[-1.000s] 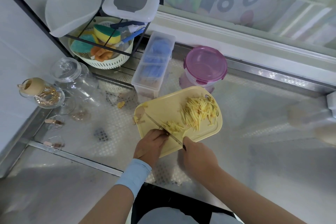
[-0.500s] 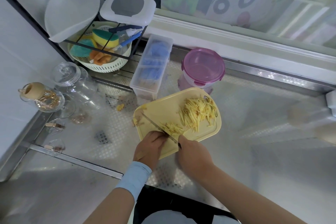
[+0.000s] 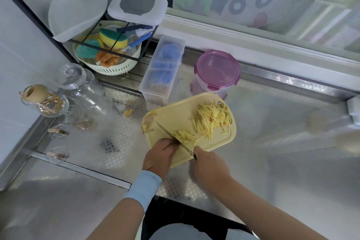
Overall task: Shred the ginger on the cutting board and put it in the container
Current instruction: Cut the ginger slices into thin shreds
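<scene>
The ginger lies on the yellow cutting board in two lots: a loose heap of fine shreds toward the far right corner, and a smaller patch at the near edge where the knife is working. The right hand has its grip wrapped round the knife handle, blade angled across the board toward the left. The left hand is curled over the near patch with fingertips tucked against the blade's side; its grip looks narrow and pressed down on the ginger, though what exactly is under the fingers is hidden.

The shreds will probably handle as light, thin and slightly damp, so they would cling to skin and blade and scatter easily (a few strays already sit apart from the heap near the board's right edge). Pinching them up would be slow; gathering them with the flat of the blade, or lifting the board by its near edge and sliding them off, seems the safer hold.

The round container stands just beyond the board on the tabletop, with its pink clip lid on; through the lid it looks empty, but I cannot be sure. The long clear box beside it holds something blue. A small ginger scrap lies off the board to the left.
</scene>
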The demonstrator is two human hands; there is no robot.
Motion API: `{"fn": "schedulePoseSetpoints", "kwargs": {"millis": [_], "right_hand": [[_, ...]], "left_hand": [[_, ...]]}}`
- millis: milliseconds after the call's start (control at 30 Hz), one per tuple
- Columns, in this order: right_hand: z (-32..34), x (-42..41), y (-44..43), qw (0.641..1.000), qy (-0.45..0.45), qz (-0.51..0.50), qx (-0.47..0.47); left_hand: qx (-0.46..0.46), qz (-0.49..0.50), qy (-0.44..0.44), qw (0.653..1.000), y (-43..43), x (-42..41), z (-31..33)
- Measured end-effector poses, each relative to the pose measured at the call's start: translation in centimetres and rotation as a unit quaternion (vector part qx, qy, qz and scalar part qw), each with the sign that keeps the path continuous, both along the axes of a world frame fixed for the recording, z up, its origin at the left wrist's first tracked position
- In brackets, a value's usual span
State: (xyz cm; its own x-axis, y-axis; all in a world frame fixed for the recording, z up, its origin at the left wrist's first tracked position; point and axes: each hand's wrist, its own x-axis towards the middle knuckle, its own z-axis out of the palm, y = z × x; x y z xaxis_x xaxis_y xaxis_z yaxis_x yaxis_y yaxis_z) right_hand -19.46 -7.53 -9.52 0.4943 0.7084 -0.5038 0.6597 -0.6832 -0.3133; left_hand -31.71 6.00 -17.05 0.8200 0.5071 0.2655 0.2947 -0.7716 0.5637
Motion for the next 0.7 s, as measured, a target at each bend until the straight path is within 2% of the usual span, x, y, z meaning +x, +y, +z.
{"fn": "schedulePoseSetpoints", "kwargs": {"millis": [367,533,700], "right_hand": [[0.0,0.2,1.3,0.999,-0.007,0.032,-0.004],[-0.3,-0.1,-0.3,1.0,-0.006,0.001,0.006],[-0.4,-0.2,0.9,1.0,0.009,0.016,-0.007]], "left_hand": [[-0.015,0.011,0.018,1.0,0.1,0.0,-0.2],[-0.009,0.003,0.005,1.0,0.0,0.0,-0.2],[-0.017,0.009,0.004,1.0,-0.2,0.0,0.2]]}}
